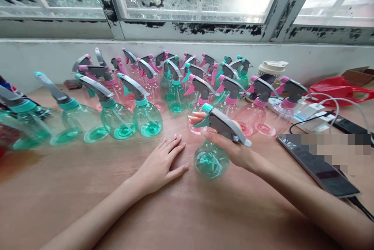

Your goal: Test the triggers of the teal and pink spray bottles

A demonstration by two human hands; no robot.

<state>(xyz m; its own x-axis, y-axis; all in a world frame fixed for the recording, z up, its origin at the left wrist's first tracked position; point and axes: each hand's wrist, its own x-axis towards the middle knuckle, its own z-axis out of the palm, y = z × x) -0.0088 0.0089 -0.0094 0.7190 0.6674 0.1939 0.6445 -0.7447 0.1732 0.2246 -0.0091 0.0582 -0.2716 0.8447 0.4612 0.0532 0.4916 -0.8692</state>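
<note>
And here's the right hand (pixel 233 149), closed around the neck of a green spray bottle (pixel 212 164), the grey sprayer head jutting above the grip with its teal nozzle pointing left! The round body shows below that hand, just right of the left hand (pixel 163 160); whether its base touches the table (pixel 131 218), I can't tell. Over to the left hand: palm down on the wood, fingers loosely spread, so the 2 hands are apart. Beyond it and to its left, a line of green bottles (pixel 147 121), blurring toward the far end. Just beyond the right hand, 4 pink bottles (pixel 249 119) in a row, the leftmost partly hidden! Farther out, ahead of both hands, more pink and green sprayers crowd toward the wall (pixel 37 55). Right of the right wrist lies a dark phone (pixel 318 168); beyond that, white chargers (pixel 311 110) and a red bag (pixel 333 88).
</note>
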